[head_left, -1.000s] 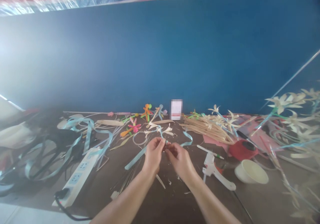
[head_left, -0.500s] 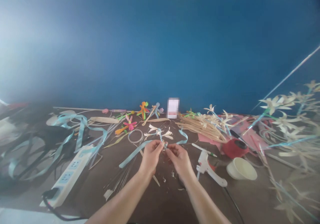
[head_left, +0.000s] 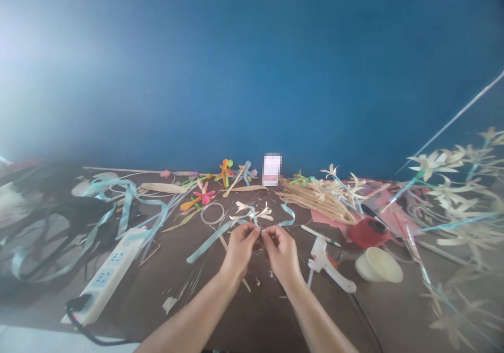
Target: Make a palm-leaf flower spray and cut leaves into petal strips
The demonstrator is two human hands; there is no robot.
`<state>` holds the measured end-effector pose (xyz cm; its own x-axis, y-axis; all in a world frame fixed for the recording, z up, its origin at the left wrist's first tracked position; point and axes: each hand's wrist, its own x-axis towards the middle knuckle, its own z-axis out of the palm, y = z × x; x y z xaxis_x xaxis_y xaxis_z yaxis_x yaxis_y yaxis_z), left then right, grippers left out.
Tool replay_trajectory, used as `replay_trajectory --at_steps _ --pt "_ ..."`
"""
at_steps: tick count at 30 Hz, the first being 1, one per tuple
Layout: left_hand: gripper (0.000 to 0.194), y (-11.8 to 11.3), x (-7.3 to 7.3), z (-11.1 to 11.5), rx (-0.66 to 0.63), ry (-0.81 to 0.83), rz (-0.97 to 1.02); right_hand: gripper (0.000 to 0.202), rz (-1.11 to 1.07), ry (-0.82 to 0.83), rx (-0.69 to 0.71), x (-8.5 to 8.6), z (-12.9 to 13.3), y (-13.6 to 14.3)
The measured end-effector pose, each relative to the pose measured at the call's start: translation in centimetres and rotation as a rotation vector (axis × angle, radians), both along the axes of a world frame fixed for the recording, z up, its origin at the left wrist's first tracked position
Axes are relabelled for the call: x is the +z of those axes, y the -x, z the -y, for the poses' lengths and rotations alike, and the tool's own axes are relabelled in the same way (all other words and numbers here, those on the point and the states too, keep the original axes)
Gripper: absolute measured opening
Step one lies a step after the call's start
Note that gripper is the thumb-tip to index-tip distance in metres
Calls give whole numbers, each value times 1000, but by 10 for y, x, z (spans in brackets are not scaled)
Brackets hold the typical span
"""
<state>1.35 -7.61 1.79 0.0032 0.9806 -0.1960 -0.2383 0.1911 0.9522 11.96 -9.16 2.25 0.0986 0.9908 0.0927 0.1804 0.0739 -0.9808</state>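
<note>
My left hand (head_left: 241,248) and my right hand (head_left: 282,250) meet over the middle of the dark table, thumbs and fingertips pinched nearly together. Between them is the light blue wrapped stem (head_left: 255,219) of a craft flower, whose cream petals (head_left: 264,211) spread just beyond my fingers. Most of the stem is covered by my hands. One light blue ribbon (head_left: 205,246) lies left of my left hand, and a curled blue ribbon (head_left: 289,217) lies beyond my right. Small cream scraps (head_left: 258,282) are scattered under my wrists.
A white glue gun (head_left: 328,266) with a cord and a cream bowl (head_left: 378,265) are to the right. Finished pale flowers (head_left: 433,165) stand at far right. Dried strips (head_left: 315,203) lie behind. At left is a power strip (head_left: 108,274), near thin wires (head_left: 192,279).
My fingertips have drawn in closer around the stem, and the small pale bit seen between them is now mostly hidden. The petals beyond have turned slightly.
</note>
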Motion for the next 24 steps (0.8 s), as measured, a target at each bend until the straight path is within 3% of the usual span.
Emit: replay_trajectory --at_steps 7,17,24 --pt "23 6 -3 -1 -69 48 0 15 120 -54 -2 1 3 -1" --pt "25 9 5 5 -138 50 53 21 -402 189 110 -2 -7 -2" --pt "20 9 -2 3 -61 24 -13 22 -482 250 146 -7 -7 -3"
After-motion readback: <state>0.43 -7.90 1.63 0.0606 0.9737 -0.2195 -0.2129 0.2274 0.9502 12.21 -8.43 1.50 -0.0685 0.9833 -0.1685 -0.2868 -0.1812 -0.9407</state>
